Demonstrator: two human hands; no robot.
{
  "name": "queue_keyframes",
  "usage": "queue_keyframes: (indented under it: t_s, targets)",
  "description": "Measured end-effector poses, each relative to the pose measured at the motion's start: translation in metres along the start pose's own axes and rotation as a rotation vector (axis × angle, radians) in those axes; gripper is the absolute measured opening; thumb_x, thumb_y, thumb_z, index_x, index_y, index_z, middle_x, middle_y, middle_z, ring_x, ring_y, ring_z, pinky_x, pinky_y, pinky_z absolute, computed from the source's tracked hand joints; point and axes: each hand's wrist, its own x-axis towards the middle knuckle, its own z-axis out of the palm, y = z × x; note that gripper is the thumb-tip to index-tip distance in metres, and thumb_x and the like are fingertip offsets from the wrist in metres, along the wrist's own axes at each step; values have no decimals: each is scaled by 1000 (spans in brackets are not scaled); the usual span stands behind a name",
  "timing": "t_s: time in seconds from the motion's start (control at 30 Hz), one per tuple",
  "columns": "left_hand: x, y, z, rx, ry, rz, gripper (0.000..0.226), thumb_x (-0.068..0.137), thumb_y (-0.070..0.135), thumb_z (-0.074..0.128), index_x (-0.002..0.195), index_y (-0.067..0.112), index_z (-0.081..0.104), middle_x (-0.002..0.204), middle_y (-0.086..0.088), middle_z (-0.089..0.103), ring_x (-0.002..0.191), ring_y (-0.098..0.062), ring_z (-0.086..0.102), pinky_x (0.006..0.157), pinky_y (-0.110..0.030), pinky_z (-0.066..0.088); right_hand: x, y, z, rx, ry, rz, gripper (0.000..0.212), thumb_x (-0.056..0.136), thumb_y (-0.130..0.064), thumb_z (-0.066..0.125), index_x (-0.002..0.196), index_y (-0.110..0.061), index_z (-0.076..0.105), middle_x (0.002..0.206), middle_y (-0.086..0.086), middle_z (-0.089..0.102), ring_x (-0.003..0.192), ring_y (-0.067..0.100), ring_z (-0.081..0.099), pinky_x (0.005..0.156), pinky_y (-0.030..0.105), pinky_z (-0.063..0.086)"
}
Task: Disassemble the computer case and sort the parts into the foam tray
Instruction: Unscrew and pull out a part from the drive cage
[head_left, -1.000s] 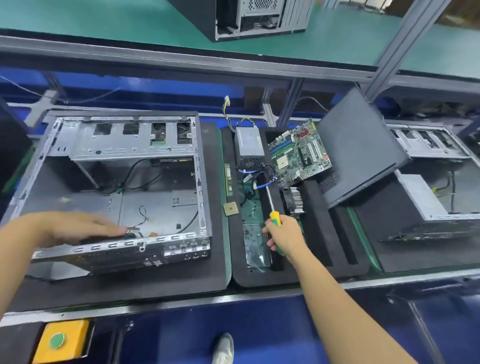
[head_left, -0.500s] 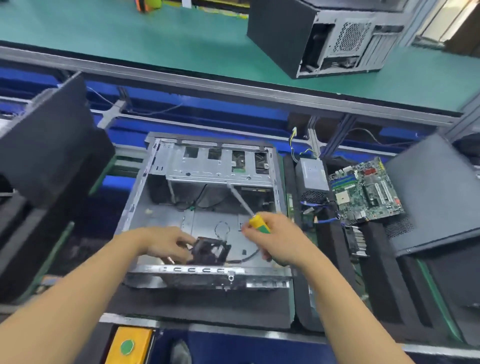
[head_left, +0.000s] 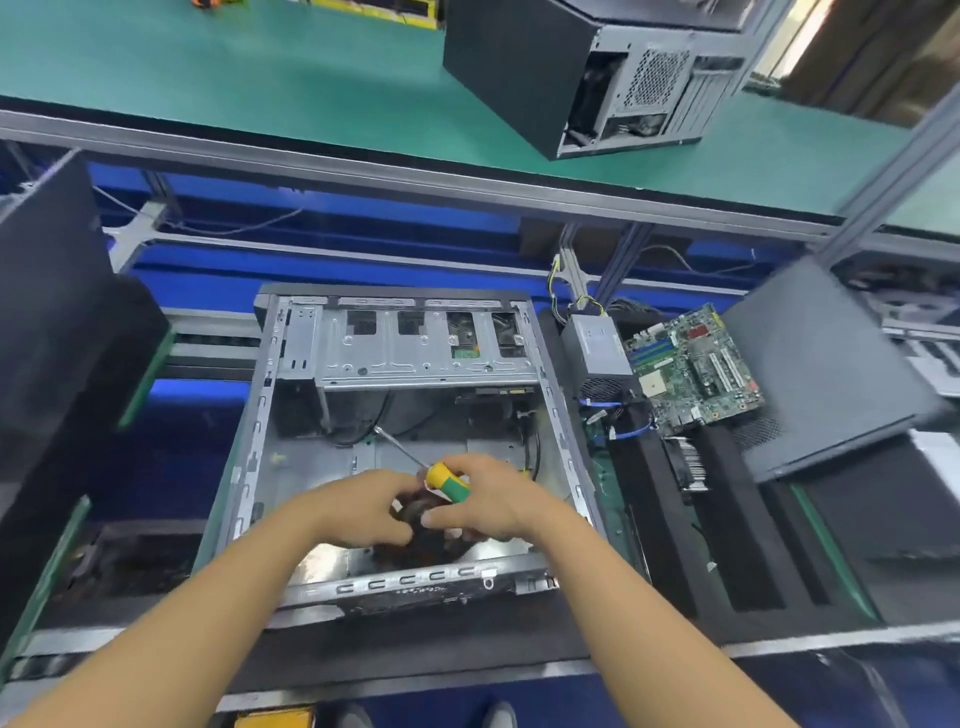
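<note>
Views: 1 head-worn camera is recording.
Facing: it is looking forward and down into the computer case (head_left: 426, 358).
Nearness: it is sitting close above it.

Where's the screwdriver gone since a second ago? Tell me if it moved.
Yes. The screwdriver moved left, from the foam tray into the computer case, in the right hand.

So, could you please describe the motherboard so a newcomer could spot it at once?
Find the open metal computer case in the middle; the black foam tray lies just right of it. At the tray's far end, beside the grey power supply, sits the motherboard, the only large green board covered in slots and chips.
</note>
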Motion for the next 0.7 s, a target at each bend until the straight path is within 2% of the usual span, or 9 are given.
queue_keyframes:
  t_s: [0.1, 0.2, 0.27, 0.37, 0.47, 0.53, 0.6, 0.63, 0.7]
  targets:
    - [-12, 6, -26, -92, 43, 42, 46, 79, 20, 59, 116, 45, 61, 99, 22, 69, 85, -6, 64, 75, -30, 55, -9, -3, -9, -65, 117, -119, 24, 83, -30, 79, 95, -23, 58, 79, -3, 59, 45, 5, 56, 45, 25, 50]
    - [-18, 28, -56, -257, 115, 128, 38, 84, 15, 64, 107, 45, 66, 102, 15, 73, 94, -10, 69, 82, -27, 56, -23, -9, -33, -74, 245, -209, 25, 82, -37, 78, 90, -26, 57, 84, 0, 62, 56, 18, 60, 54, 38, 56]
    - [-15, 50, -72, -289, 172, 161, 31, 87, 16, 69, 102, 43, 67, 101, 11, 75, 94, -7, 71, 83, -29, 55, -33, -12, -53, -82, 312, -266, 25, 82, -37, 78, 91, -26, 57, 80, -5, 62, 56, 13, 60, 54, 32, 55]
    - [-2, 88, -89, -327, 227, 246, 33, 89, 9, 72, 98, 41, 69, 95, 8, 75, 83, -2, 69, 73, -16, 52, -49, -14, -88, -42, 417, -342, 23, 81, -34, 78, 82, -29, 56, 70, -16, 59, 52, 0, 52, 52, 14, 43]
    - [15, 121, -100, -502, 229, 340, 37, 80, 19, 74, 114, 33, 67, 114, 9, 72, 105, -7, 68, 83, -16, 53, -68, -3, -130, 151, 482, -354, 17, 80, -30, 78, 87, -30, 63, 68, -15, 62, 51, 5, 54, 57, 27, 49]
    - [29, 138, -101, -575, 161, 358, 46, 78, 23, 78, 120, 38, 64, 120, 18, 69, 111, -4, 66, 87, -13, 51, -81, 9, -158, 300, 517, -382, 16, 81, -25, 76, 92, -27, 65, 67, -12, 63, 46, 12, 53, 50, 30, 48]
    - [49, 158, -90, -541, 49, 305, 49, 75, 39, 85, 118, 44, 64, 122, 18, 69, 113, -6, 66, 93, -19, 52, -93, 22, -182, 414, 571, -419, 16, 82, -18, 75, 93, -25, 66, 68, -14, 63, 42, 15, 50, 44, 25, 45]
    - [63, 168, -81, -459, 12, 275, 52, 74, 45, 85, 121, 37, 64, 123, 13, 69, 114, -9, 66, 97, -27, 52, -98, 29, -193, 440, 600, -427, 16, 82, -15, 75, 92, -25, 66, 71, -14, 64, 42, 14, 50, 42, 24, 44]
    - [95, 191, -58, -392, -21, 238, 44, 86, 38, 75, 124, 19, 61, 120, 2, 72, 107, -18, 70, 95, -40, 56, -109, 42, -214, 419, 654, -419, 17, 81, -17, 77, 91, -28, 68, 76, -12, 65, 44, 15, 51, 43, 24, 45]
